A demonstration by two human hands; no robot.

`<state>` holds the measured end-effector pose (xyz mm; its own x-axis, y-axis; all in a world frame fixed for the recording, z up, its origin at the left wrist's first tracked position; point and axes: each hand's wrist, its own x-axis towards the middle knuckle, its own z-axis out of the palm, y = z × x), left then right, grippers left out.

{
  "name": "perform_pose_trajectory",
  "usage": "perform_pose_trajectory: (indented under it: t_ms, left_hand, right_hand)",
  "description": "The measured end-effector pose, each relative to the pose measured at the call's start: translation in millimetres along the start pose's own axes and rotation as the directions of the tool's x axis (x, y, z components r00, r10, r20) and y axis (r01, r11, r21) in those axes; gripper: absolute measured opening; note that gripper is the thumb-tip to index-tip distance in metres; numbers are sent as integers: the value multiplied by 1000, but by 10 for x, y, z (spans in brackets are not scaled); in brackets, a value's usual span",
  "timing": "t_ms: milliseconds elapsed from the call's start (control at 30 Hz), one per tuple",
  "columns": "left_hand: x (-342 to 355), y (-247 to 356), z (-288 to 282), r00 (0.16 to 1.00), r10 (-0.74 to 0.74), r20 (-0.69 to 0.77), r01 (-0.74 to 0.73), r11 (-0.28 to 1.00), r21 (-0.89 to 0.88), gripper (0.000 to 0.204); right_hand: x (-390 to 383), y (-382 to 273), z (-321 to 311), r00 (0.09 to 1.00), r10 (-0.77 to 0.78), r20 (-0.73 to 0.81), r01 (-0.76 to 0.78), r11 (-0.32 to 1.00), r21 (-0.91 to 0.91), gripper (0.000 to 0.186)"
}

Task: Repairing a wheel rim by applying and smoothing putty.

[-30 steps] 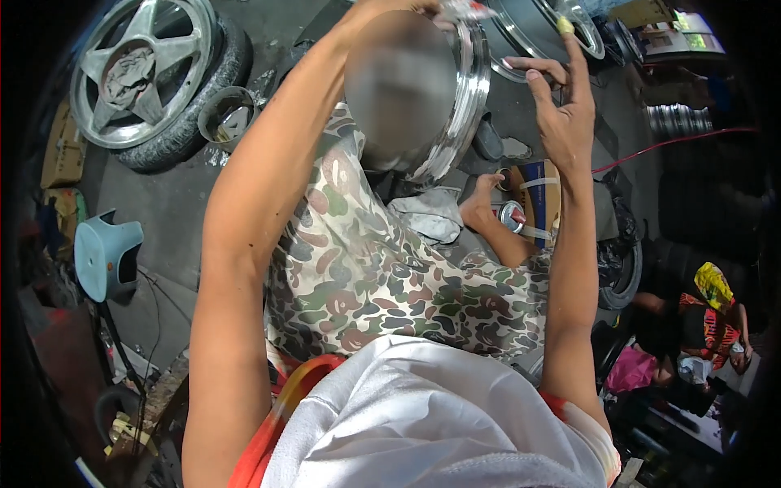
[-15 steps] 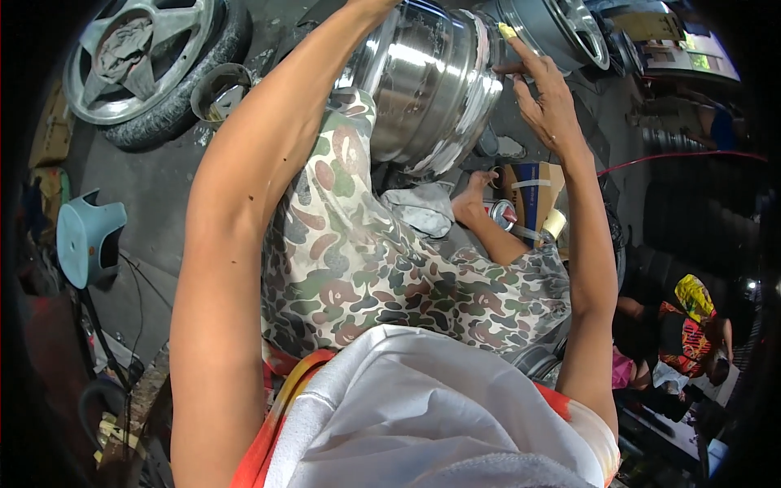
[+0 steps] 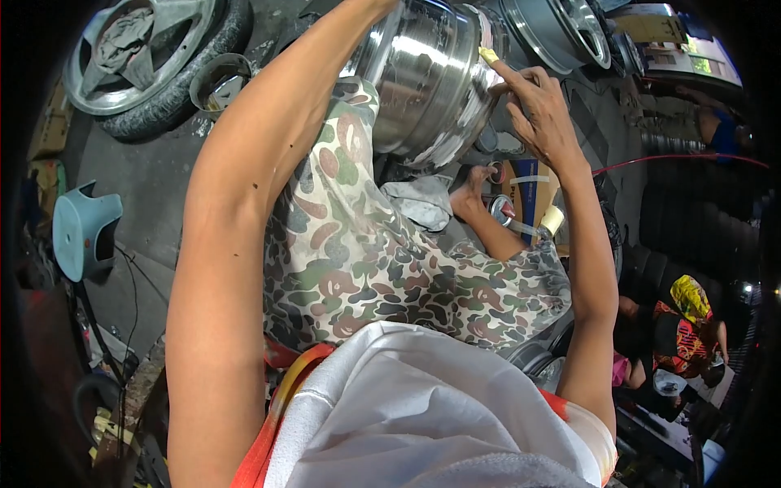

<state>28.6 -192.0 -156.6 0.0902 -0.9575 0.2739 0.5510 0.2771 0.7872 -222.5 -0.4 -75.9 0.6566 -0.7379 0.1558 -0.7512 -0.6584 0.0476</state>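
Observation:
A shiny silver wheel rim (image 3: 423, 85) lies on its side before my knees, its right-hand edge smeared with whitish paste (image 3: 447, 146). My right hand (image 3: 541, 114) is at that edge, index finger stretched out and the others loosely bent. Something yellow (image 3: 488, 55) covers the index fingertip, which meets the pasted edge; whether it is a wrap or paste I cannot tell. My left forearm (image 3: 301, 106) reaches past the rim's left side to the top border, and the hand itself is cut off.
A grey cloth (image 3: 419, 202) lies below the rim, beside my bare foot (image 3: 472, 195), an open can (image 3: 500, 210) and a cardboard box (image 3: 529, 195). Another rim (image 3: 561, 32) stands at upper right; a tyred wheel (image 3: 154, 65) and a bucket (image 3: 220, 85) at upper left. A blue stool (image 3: 85, 232) is left; a person (image 3: 687, 333) sits right.
My right index fingertip has moved left and down along the rim's pasted edge. The rim appears slightly turned or shifted up in the picture. My left arm has hardly moved.

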Motion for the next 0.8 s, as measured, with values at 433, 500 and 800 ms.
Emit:
perform_pose_trajectory:
  t_ms: [433, 500, 800]
  left_hand:
    - [-14, -5, -1, 996, 73, -49, -65, 986, 151, 8]
    - [-11, 20, 24, 998, 19, -57, -13, 993, 116, 11]
    - [-6, 25, 38, 998, -3, -69, 9, 996, 85, 12]
  right_hand:
    - [176, 54, 68, 984, -173, 44, 179, 951, -253, 70]
    - [119, 1, 78, 983, -171, 70, 184, 945, -271, 71]
    - [-162, -272, 226, 989, -138, 54, 146, 967, -211, 75]
